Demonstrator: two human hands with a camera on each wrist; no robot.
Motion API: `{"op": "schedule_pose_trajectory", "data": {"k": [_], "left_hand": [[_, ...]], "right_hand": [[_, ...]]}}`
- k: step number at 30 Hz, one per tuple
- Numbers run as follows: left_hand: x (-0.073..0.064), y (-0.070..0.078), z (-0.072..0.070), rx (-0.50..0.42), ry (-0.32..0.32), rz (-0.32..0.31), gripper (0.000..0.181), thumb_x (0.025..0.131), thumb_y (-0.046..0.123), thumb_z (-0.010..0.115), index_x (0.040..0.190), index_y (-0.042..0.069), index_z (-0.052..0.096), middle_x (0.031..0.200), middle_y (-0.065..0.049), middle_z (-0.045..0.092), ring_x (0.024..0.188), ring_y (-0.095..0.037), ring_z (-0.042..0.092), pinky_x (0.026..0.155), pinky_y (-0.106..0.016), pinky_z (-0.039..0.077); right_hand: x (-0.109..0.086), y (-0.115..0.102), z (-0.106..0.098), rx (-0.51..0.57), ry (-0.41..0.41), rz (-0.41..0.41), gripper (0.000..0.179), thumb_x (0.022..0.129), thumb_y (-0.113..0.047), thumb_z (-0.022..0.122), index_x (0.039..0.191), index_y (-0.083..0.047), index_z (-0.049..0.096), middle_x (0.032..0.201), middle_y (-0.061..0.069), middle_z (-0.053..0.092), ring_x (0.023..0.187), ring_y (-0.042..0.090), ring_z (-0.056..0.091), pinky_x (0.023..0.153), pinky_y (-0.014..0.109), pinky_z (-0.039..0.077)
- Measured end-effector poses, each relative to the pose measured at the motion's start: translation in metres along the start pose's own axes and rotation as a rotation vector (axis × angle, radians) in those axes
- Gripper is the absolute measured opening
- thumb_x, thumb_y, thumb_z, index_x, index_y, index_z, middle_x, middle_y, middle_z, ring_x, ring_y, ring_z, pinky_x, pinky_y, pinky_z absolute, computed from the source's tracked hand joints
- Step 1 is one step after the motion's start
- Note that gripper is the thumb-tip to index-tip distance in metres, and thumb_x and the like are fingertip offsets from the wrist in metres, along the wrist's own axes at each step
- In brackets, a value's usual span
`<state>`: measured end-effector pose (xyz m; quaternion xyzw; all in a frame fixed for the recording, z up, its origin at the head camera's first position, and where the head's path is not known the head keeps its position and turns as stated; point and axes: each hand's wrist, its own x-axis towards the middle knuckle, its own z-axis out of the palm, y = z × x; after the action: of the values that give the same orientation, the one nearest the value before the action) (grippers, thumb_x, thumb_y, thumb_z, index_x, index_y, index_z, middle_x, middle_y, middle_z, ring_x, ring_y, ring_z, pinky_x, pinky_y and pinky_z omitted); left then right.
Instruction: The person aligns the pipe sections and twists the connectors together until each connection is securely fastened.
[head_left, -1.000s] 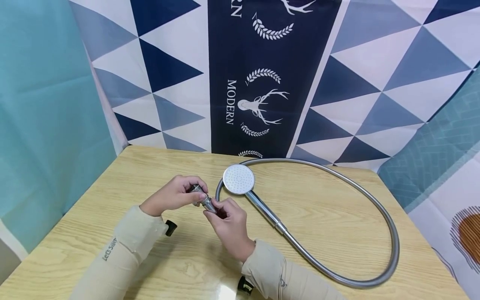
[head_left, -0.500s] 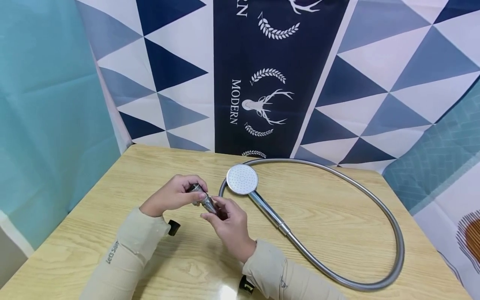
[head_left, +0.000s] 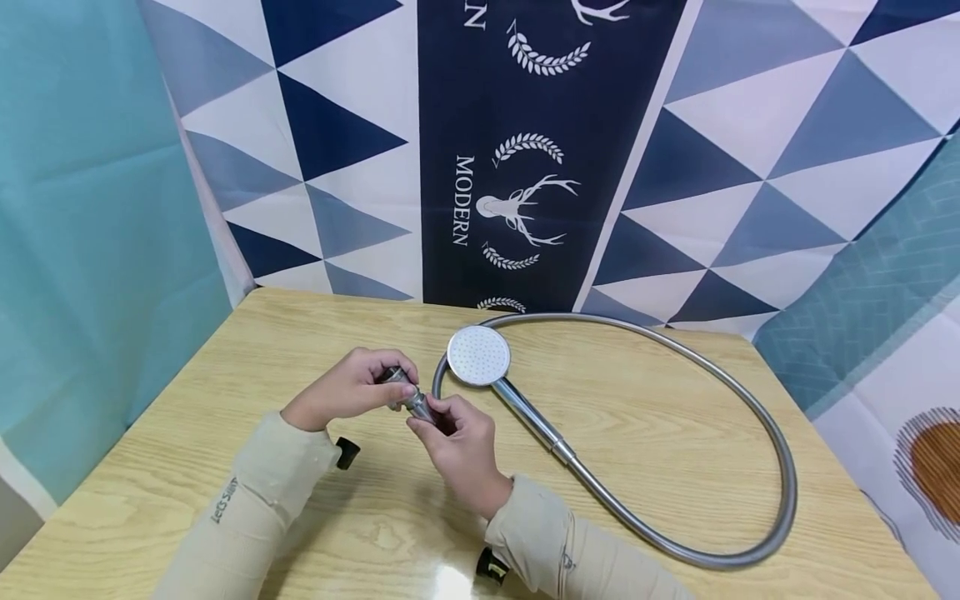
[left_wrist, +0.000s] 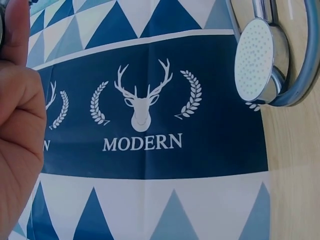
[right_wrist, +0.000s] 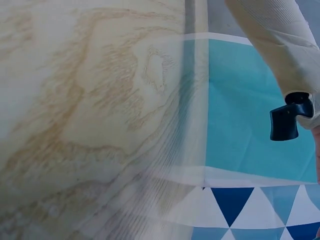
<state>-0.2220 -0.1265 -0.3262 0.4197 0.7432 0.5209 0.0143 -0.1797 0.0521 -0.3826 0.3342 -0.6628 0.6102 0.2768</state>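
Observation:
My left hand (head_left: 348,390) grips a small dark-grey metal fitting (head_left: 397,380) above the table, thumb in front and fingers over the top. From its lower right end extends a tapered metal piece (head_left: 418,406), pinched by my right hand (head_left: 465,450) between thumb and fingers. The two metal parts meet in line; how far one sits in the other cannot be seen. Right of the hands lies a chrome handheld shower head (head_left: 478,356) with a white spray face. Its grey hose (head_left: 787,467) loops round and passes behind my right fingers, where its end is hidden.
The wooden table (head_left: 225,400) ends at a patterned cloth (head_left: 352,158) behind and a teal cloth (head_left: 97,208) at the left. Black camera mounts (head_left: 347,454) project from both wrists. The hose loop takes up the right half of the table.
My right thumb and fingers open slightly at half a second ago, then close again on the tapered piece. My left hand keeps its hold; the shower head stays put.

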Motion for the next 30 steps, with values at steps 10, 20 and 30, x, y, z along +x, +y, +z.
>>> {"op": "schedule_pose_trajectory", "data": {"k": [10,20,30], "left_hand": [[0.0,-0.001,0.0,-0.008,-0.004,-0.01,0.003,0.091,-0.004,0.059,0.091,-0.007,0.06,0.074,-0.004,0.06,0.062,-0.008,0.055,0.056,-0.028,0.05],[0.002,-0.002,0.0,-0.011,-0.008,0.02,0.008,0.093,0.001,0.06,0.092,-0.007,0.06,0.074,-0.005,0.061,0.062,-0.008,0.056,0.056,-0.028,0.051],[-0.002,-0.002,-0.001,-0.045,-0.001,0.039,0.013,0.093,0.004,0.061,0.09,-0.009,0.059,0.074,-0.007,0.061,0.062,-0.007,0.055,0.056,-0.029,0.051]], "right_hand": [[0.002,-0.005,-0.006,0.041,-0.085,0.126,0.022,0.078,0.015,0.069,0.099,0.018,0.061,0.082,0.026,0.067,0.069,0.007,0.06,0.055,0.023,0.051],[-0.002,-0.001,-0.003,-0.16,-0.056,0.041,0.05,0.07,0.01,0.079,0.11,0.008,0.049,0.087,0.018,0.061,0.056,0.015,0.056,0.049,0.022,0.048],[0.0,-0.001,0.006,-0.078,0.054,-0.001,0.026,0.066,0.02,0.075,0.084,0.009,0.059,0.078,0.02,0.06,0.066,0.025,0.065,0.058,0.024,0.054]]}}
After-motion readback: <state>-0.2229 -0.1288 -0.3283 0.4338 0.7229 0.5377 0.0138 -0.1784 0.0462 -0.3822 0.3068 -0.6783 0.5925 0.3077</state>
